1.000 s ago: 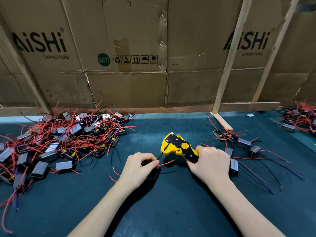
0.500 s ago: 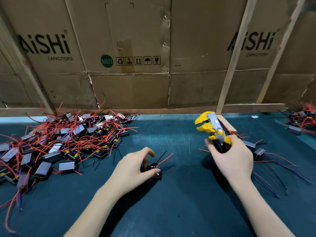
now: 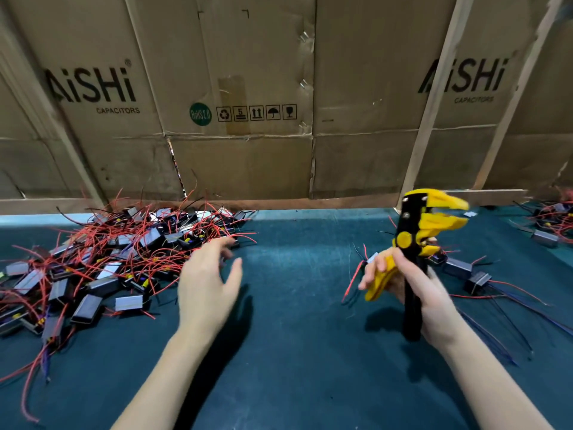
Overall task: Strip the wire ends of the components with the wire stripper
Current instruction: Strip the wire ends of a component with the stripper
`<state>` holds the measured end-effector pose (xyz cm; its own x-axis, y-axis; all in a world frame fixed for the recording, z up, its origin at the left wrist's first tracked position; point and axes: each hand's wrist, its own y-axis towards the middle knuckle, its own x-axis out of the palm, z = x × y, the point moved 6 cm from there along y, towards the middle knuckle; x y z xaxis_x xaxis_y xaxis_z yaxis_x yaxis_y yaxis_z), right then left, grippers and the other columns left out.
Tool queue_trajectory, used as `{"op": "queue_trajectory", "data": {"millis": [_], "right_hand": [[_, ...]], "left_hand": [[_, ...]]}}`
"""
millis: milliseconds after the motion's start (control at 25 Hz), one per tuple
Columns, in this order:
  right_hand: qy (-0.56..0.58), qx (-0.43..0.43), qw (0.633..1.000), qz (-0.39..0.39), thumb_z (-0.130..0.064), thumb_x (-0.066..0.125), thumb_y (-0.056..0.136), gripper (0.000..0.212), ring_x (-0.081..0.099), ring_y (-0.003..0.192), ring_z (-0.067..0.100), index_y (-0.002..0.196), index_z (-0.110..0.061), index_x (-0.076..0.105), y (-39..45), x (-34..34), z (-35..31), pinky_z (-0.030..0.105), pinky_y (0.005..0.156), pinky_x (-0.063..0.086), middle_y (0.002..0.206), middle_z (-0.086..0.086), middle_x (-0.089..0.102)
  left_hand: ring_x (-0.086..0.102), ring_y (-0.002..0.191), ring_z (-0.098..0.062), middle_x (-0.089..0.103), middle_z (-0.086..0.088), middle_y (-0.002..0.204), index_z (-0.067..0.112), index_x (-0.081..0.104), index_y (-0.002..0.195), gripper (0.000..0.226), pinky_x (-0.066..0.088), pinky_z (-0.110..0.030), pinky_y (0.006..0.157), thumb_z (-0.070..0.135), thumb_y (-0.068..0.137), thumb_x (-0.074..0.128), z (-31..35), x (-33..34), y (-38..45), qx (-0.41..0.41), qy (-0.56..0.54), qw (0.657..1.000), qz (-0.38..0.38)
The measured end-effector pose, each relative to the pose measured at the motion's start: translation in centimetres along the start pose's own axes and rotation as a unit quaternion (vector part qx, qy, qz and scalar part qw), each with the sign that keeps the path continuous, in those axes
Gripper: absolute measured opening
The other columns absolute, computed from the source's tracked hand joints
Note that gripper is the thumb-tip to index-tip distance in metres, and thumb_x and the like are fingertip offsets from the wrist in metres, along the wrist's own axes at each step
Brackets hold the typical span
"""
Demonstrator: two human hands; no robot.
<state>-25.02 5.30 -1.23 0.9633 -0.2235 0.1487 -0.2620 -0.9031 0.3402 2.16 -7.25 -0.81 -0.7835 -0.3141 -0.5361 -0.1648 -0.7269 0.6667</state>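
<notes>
Cardboard-backed green mat. Stripper upright, gripped in right hand, beak gaping. Left hand spread, empty, reaching toward big pile at left. Smaller batch behind stripper, seemingly done; most seemingly unstripped.

Both forearms are bare to the frame edge; each hand wears no glove.

Wire stripper: one, yellow and black.
Hands: two, left hand, right hand.
Component heaps: left heap, too many to count; right group, several; far-right cluster, partly cut off.
Cardboard boxes: number unclear.
Desk: one.
</notes>
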Motion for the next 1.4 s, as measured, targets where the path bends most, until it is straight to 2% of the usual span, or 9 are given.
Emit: {"op": "queue_trajectory", "data": {"millis": [160, 360, 480, 680, 800, 920, 1000, 1200, 1400], "right_hand": [[-0.117, 0.037, 0.990, -0.064, -0.050, 0.057, 0.086, 0.035, 0.060, 0.083, 0.038, 0.072, -0.018, 0.061, -0.4, 2.1, 1.5, 0.044, 0.075, 0.046, 0.079, 0.013, 0.065], [-0.197, 0.094, 0.971, -0.099, -0.071, 0.053, 0.076, 0.043, 0.059, 0.092, 0.023, 0.074, -0.030, 0.068, -1.0, 3.2, 3.1, 0.039, 0.085, 0.044, 0.100, 0.010, 0.068], [-0.188, 0.106, 0.976, -0.042, -0.072, 0.056, 0.071, 0.059, 0.056, 0.089, 0.019, 0.078, -0.014, 0.062, -0.5, 2.1, 3.5, 0.040, 0.087, 0.042, 0.093, 0.006, 0.064], [-0.199, 0.078, 0.970, 0.117, -0.064, 0.065, 0.072, 0.058, 0.057, 0.081, 0.019, 0.079, -0.007, 0.061, 0.4, -1.6, 2.9, 0.039, 0.084, 0.043, 0.081, 0.003, 0.061], [-0.204, 0.076, 0.963, 0.161, -0.063, 0.068, 0.072, 0.049, 0.062, 0.092, 0.015, 0.079, -0.015, 0.065, 0.3, -2.7, 2.9, 0.038, 0.090, 0.044, 0.086, -0.003, 0.068], [-0.241, 0.084, 0.958, 0.128, -0.063, 0.069, 0.069, 0.047, 0.061, 0.070, 0.016, 0.076, -0.017, 0.065, 0.2, -2.1, 3.3, 0.046, 0.083, 0.049, 0.067, -0.003, 0.064], [-0.269, 0.087, 0.954, 0.097, -0.067, 0.073, 0.067, 0.050, 0.058, 0.066, 0.017, 0.077, -0.019, 0.065, 0.2, -1.4, 3.2, 0.045, 0.078, 0.050, 0.064, 0.000, 0.061], [-0.294, 0.130, 0.945, 0.056, -0.081, 0.061, 0.058, 0.085, 0.048, 0.066, 0.013, 0.081, 0.001, 0.058, 0.0, -0.6, 3.6, 0.034, 0.068, 0.035, 0.072, 0.017, 0.057], [-0.286, 0.113, 0.951, 0.041, -0.073, 0.063, 0.071, 0.076, 0.050, 0.071, 0.014, 0.083, 0.001, 0.052, -0.3, 0.3, 3.6, 0.034, 0.069, 0.037, 0.073, 0.009, 0.057]], "left_hand": [[0.064, 0.082, -0.034, 0.069, -0.002, 0.076, 0.016, 0.062, 0.085, 0.014, 0.049, -0.040, 0.069, 0.024, 0.081, 0.073, -4.7, -1.3, 0.5, -0.145, 0.182, 0.970, -0.063], [0.063, 0.076, -0.028, 0.068, 0.005, 0.069, 0.019, 0.065, 0.081, 0.012, 0.046, -0.034, 0.067, 0.010, 0.079, 0.072, -4.3, -0.6, 0.1, -0.142, 0.095, 0.982, -0.083], [0.064, 0.062, -0.014, 0.068, 0.006, 0.062, 0.023, 0.068, 0.072, 0.018, 0.051, -0.030, 0.069, 0.006, 0.078, 0.072, -2.0, 1.2, -0.2, -0.080, -0.011, 0.982, -0.173], [0.064, 0.064, -0.012, 0.072, -0.003, 0.071, 0.017, 0.072, 0.090, 0.011, 0.050, -0.025, 0.071, 0.012, 0.094, 0.062, 3.1, 4.7, -3.1, -0.047, -0.252, 0.890, -0.377], [0.064, 0.065, -0.008, 0.072, 0.003, 0.073, 0.022, 0.069, 0.099, 0.022, 0.049, -0.020, 0.071, 0.003, 0.091, 0.060, 3.6, 4.3, -2.7, -0.007, -0.239, 0.928, -0.285], [0.065, 0.082, -0.009, 0.070, 0.007, 0.083, 0.021, 0.067, 0.102, 0.042, 0.045, -0.017, 0.076, -0.014, 0.081, 0.056, 2.5, 3.3, -1.9, 0.002, -0.182, 0.968, -0.172], [0.064, 0.092, -0.008, 0.070, 0.008, 0.094, 0.018, 0.070, 0.107, 0.047, 0.044, -0.015, 0.080, -0.017, 0.077, 0.057, 2.2, 3.5, -1.9, 0.037, -0.132, 0.974, -0.180], [0.062, 0.097, -0.011, 0.070, 0.008, 0.098, 0.016, 0.078, 0.094, 0.017, 0.047, -0.024, 0.088, 0.004, 0.082, 0.075, 2.0, 4.2, -2.3, 0.116, -0.075, 0.971, -0.194], [0.060, 0.092, -0.010, 0.068, 0.011, 0.093, 0.016, 0.075, 0.089, 0.013, 0.049, -0.027, 0.082, 0.005, 0.082, 0.076, 2.2, 4.0, -2.3, 0.136, -0.061, 0.974, -0.173]]}}
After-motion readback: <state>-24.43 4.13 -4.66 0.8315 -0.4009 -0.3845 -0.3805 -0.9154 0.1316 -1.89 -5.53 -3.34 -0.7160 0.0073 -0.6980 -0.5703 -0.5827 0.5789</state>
